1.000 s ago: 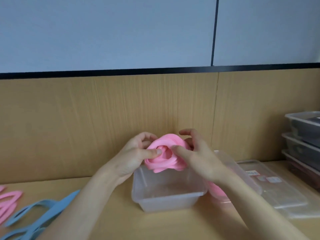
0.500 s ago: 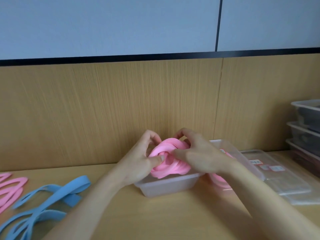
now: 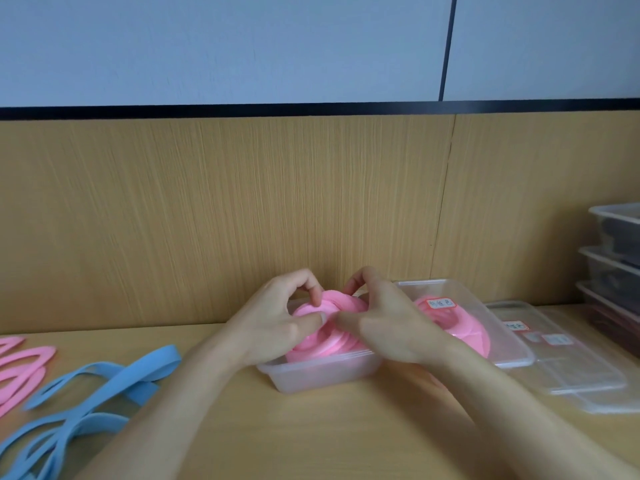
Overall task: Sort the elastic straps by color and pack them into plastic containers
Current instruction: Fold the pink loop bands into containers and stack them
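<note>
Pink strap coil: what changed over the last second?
The left hand and right hand lowered the coiled pink elastic straps from above the clear plastic container down into it, still gripping them. The loose blue elastic straps and the lidded clear container stayed put.

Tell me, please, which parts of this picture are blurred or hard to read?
Head view: the left hand, right hand and pink strap coil are slightly soft; the label on the lidded container is unreadable; the blue straps smear toward the lower-left corner.
</note>
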### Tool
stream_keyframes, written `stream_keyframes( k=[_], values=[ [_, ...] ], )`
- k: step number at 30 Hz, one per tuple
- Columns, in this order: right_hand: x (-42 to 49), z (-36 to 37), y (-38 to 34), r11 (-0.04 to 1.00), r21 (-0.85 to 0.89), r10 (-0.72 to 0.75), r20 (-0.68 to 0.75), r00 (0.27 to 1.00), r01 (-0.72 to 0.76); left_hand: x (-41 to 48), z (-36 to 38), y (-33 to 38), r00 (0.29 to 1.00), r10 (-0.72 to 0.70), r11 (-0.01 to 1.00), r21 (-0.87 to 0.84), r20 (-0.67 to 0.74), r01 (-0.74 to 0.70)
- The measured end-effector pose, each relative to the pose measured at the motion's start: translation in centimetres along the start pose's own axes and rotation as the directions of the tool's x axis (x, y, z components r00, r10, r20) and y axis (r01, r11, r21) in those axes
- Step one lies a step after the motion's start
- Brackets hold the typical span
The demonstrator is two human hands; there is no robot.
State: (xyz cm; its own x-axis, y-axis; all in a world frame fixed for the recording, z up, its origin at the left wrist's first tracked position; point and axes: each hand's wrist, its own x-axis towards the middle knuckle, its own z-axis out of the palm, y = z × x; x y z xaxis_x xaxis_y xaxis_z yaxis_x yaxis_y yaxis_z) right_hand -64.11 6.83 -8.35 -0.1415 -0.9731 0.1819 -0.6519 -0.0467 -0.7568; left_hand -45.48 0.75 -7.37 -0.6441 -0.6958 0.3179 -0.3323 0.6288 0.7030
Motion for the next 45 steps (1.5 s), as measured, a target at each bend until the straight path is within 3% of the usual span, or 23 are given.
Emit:
stream_keyframes(
  k=[12,17,20,24,28,32,37,45],
  values=[
    [0.0,0.6,0.1,0.942,-0.324,-0.054,0.125,0.991,0.092,0.0,0.3,-0.8,0.994,-0.056,0.987,0.156,0.092,0.041],
    [-0.1,0.2,0.0,0.826,-0.549,-0.120,0.044,0.992,0.125,0.0,0.2,-1.1,0.995,-0.057,0.968,0.247,0.084,0.035],
    [0.0,-0.8,0.0,0.832,-0.543,-0.124,0.017,0.992,0.113,0.0,0.1,-1.1,0.994,-0.063,0.970,0.242,0.088,0.040],
    [0.6,-4.1,0.4,0.924,-0.381,-0.128,-0.202,0.971,0.042,-0.1,0.4,-0.9,0.993,-0.068,0.975,0.219,0.095,0.046],
    [1.3,-8.8,2.7,0.962,-0.272,-0.096,-0.451,0.888,-0.033,-0.2,0.4,-0.8,0.993,-0.083,0.981,0.183,0.086,0.066],
    [1.4,-12.7,6.6,0.962,-0.215,0.020,-0.550,0.835,-0.165,-0.1,0.4,-0.9,0.993,-0.086,0.982,0.176,0.084,0.070],
    [0.2,-15.6,11.8,0.907,-0.236,0.167,-0.562,0.810,-0.350,0.1,0.5,-1.6,0.990,-0.109,0.978,0.186,0.093,0.090],
    [-0.8,-14.2,12.9,0.710,-0.320,0.552,-0.300,0.778,-0.627,0.7,0.5,-2.9,0.988,-0.098,0.986,0.149,0.123,0.079]
  ],
)
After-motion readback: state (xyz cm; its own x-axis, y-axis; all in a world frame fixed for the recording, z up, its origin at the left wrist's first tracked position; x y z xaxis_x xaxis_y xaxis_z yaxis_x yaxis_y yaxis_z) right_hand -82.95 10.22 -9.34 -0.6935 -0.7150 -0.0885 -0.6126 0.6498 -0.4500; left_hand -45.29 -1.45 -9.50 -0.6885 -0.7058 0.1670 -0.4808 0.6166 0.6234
